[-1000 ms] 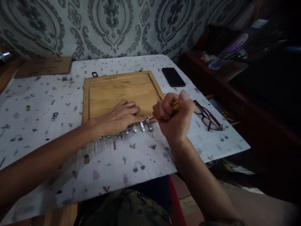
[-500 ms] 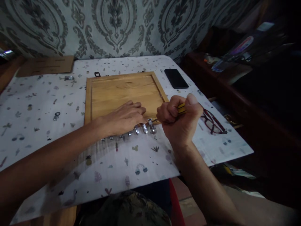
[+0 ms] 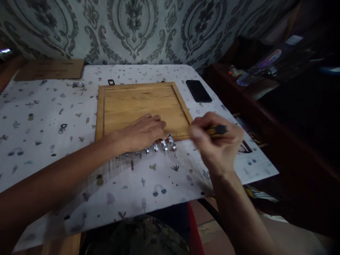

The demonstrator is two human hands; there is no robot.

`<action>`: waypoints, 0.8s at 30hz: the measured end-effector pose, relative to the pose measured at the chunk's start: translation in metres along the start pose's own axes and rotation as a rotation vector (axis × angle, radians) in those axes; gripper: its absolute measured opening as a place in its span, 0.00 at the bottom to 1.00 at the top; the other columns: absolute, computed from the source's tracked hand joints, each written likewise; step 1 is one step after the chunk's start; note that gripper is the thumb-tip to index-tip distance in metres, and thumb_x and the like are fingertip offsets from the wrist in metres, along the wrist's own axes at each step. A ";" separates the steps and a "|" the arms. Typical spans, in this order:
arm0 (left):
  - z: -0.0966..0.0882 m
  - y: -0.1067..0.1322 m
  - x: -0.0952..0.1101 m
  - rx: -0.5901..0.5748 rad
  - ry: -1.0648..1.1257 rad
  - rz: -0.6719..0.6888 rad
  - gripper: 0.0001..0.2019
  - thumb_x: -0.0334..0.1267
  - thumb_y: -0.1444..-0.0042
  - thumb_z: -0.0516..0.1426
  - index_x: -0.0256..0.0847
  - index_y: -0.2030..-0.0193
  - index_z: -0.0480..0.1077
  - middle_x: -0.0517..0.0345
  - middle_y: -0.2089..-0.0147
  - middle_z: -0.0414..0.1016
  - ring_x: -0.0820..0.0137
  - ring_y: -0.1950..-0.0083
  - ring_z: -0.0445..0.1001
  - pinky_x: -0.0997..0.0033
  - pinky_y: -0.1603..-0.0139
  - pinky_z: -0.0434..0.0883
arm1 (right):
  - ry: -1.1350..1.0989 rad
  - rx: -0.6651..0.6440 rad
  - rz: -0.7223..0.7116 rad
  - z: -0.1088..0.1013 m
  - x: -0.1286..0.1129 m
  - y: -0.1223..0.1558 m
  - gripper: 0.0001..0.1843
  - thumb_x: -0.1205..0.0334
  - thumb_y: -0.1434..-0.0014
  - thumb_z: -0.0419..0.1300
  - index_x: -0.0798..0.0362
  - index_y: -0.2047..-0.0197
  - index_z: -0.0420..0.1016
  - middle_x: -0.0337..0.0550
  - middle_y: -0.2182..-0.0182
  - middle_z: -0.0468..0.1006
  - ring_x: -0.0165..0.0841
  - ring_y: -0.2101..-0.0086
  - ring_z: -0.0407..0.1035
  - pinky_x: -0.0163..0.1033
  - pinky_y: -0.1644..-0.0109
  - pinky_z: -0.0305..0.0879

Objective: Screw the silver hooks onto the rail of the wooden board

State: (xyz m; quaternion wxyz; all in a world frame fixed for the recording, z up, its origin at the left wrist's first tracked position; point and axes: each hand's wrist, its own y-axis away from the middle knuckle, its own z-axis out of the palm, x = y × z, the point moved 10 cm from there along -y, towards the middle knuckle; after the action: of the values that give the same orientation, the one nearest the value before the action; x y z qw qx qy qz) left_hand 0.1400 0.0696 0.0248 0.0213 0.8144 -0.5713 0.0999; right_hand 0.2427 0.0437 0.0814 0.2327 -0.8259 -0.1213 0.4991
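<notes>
A light wooden panel with a raised frame (image 3: pixel 138 102) lies flat on the table. My left hand (image 3: pixel 140 132) rests over its front edge, fingers bent down on the wood and the thumb side near the metal pieces; the fingertips are partly hidden. Several shiny metal clips (image 3: pixel 172 143) stick out in a row along that front edge, some under my left hand. Off the panel's front right corner, my right hand (image 3: pixel 219 141) is closed around a yellow and black screwdriver (image 3: pixel 217 130). Motion blurs that hand, and the screwdriver's shaft cannot be made out.
A black phone (image 3: pixel 198 91) lies right of the panel. Glasses (image 3: pixel 244 147) sit partly behind my right hand. Cardboard (image 3: pixel 50 69) is at the back left, with a small packet (image 3: pixel 78 85) nearby. A plastic bottle (image 3: pixel 268 60) leans beyond the table's right side.
My right hand has moved right, away from the metal clips, with the screwdriver, and has turned so the handle's end shows. My left hand stays in place on the panel.
</notes>
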 end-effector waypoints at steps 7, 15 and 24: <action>-0.002 0.000 0.003 0.062 0.010 0.011 0.14 0.27 0.33 0.53 0.38 0.68 0.76 0.54 0.66 0.71 0.65 0.58 0.66 0.63 0.59 0.57 | 0.467 -0.393 -0.093 0.039 0.009 0.024 0.07 0.65 0.36 0.61 0.51 0.56 0.79 0.44 0.63 0.81 0.36 0.64 0.77 0.38 0.61 0.68; 0.000 -0.003 0.002 0.016 -0.017 -0.035 0.15 0.23 0.35 0.52 0.37 0.70 0.74 0.53 0.66 0.71 0.65 0.59 0.64 0.63 0.58 0.57 | 0.752 -0.416 0.035 0.047 0.031 0.034 0.08 0.67 0.40 0.60 0.52 0.58 0.80 0.46 0.63 0.77 0.37 0.64 0.75 0.37 0.67 0.64; 0.004 -0.002 0.000 0.066 -0.021 -0.015 0.14 0.23 0.35 0.52 0.37 0.69 0.73 0.53 0.65 0.71 0.66 0.61 0.63 0.63 0.59 0.57 | 0.810 -0.355 0.025 0.049 0.034 0.037 0.11 0.69 0.42 0.57 0.52 0.60 0.79 0.47 0.63 0.76 0.36 0.67 0.72 0.37 0.72 0.58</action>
State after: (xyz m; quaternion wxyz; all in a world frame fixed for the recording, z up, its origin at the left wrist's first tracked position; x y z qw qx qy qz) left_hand 0.1429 0.0697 0.0215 -0.0110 0.8200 -0.5616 0.1100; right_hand 0.2144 0.0393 0.0175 0.1098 -0.9834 -0.0942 0.1095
